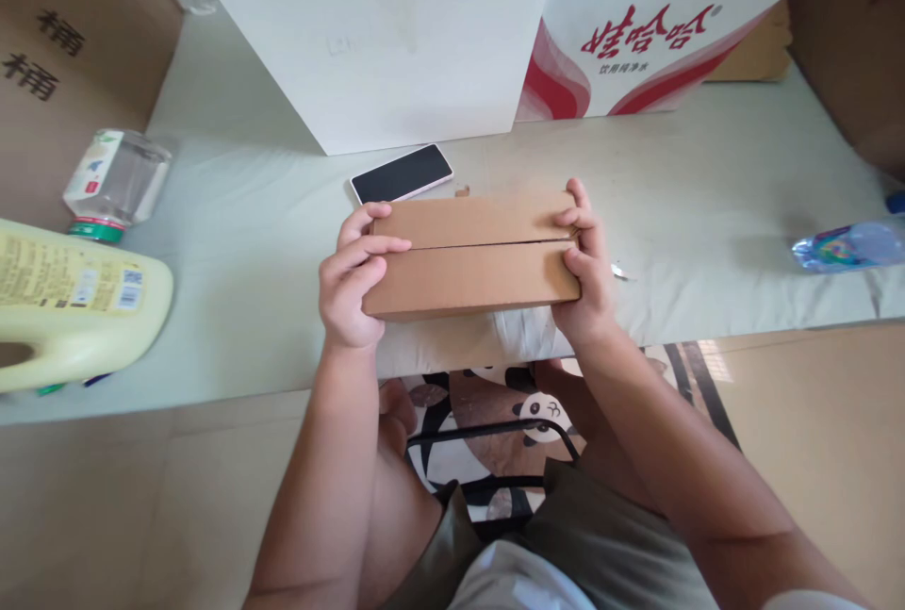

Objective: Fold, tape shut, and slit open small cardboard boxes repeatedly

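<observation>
A small brown cardboard box [473, 275] is between my hands near the table's front edge, its two flaps meeting along a narrow seam. My left hand [352, 280] grips its left end, with fingers over the top. On the right end, my right hand [588, 275] is closed around the corner, thumb near the seam. The seam gapes slightly toward the right. Just behind the box lies a phone [402, 173] with a dark screen. What the box contains is hidden.
Behind stand a large white box [396, 44] and a red-and-white carton [636, 54]. At left are a yellow jug [77, 308], a clear bottle [120, 178] on its side and a brown carton [77, 54]. A plastic water bottle [848, 247] lies at right on the pale tablecloth [707, 205].
</observation>
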`<state>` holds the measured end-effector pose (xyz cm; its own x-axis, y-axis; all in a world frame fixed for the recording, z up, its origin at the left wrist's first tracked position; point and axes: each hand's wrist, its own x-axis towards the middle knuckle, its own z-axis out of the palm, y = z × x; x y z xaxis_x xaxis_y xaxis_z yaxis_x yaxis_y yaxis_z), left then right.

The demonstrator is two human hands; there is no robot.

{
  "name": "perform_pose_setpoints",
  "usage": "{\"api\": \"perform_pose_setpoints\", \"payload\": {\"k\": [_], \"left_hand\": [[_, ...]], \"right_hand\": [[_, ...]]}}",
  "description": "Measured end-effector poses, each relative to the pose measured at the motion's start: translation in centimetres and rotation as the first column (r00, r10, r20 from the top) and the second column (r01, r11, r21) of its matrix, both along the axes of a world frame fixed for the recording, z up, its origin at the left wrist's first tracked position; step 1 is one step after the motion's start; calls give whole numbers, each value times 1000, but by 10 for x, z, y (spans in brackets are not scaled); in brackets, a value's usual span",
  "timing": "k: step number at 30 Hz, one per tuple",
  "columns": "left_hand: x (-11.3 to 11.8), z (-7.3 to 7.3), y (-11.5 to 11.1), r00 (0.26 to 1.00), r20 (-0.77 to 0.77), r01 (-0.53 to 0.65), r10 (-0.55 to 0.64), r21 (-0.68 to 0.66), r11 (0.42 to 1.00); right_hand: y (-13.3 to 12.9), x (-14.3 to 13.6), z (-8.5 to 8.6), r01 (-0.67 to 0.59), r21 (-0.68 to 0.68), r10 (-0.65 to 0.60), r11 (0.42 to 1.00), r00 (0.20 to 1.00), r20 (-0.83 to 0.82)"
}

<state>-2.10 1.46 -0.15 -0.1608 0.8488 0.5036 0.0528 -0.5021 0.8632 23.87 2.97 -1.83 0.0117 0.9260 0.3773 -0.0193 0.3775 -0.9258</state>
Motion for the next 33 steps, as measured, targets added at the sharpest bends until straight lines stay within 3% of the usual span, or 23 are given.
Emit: {"api": "perform_pose_setpoints", "payload": {"k": [8,11,14,17,21,25,30,33], "left_hand": [[1,-2,0,999,-34,-42,42,-5,999],[-6,6,-1,995,-98,-19,13,-62,998],[-15,21,-5,960,-272,28,-75,-174,984],[-18,39,-14,879,-469,-23,-82,-213,977],[-7,63,-29,730,-683,-127,-10,-150,981],[5,79,-42,595,-803,-135,-22,-128,983],[16,82,-53,402,-898,-93,-176,-231,968],[19,78,-54,329,-925,-120,-189,-239,963]], "right_hand": [[1,-1,2,-8,-2,8,1000,1000,17],[0,0,1,-2,-11,2,1000,999,44],[1,1,0,5,-23,-3,1000,998,70],[2,1,-1,17,-10,-16,1000,996,87],[2,1,-1,4,-10,-3,1000,997,76],[-5,-3,5,-101,-24,101,995,994,34],[-15,-11,12,-211,-81,214,974,976,34],[-15,-13,12,-231,-82,233,969,972,20]]}}
